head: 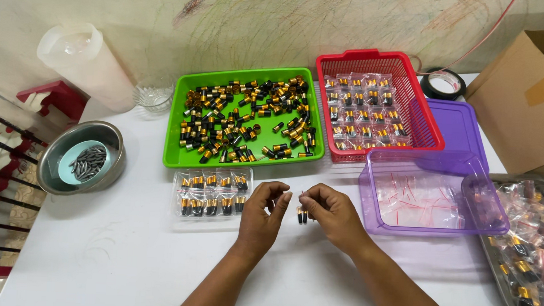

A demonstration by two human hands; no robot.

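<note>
Over the white table [123, 263], my left hand [262, 218] and my right hand [334, 215] together pinch the top edge of a small clear plastic bag [302, 212]. Two small black-and-gold cylinders hang inside it. Just left of my left hand lie several filled clear bags [211, 194] in two rows. Behind them, a green tray [176, 151] holds a heap of loose black-and-gold cylinders.
A red basket [431, 127] of bagged pieces stands at the back. A purple clear box [432, 226] with empty bags sits right, its lid [465, 129] behind. Steel tray [496, 258] far right, steel bowl [114, 141] left, cardboard box [526, 98], tape roll [444, 84], glass [154, 94].
</note>
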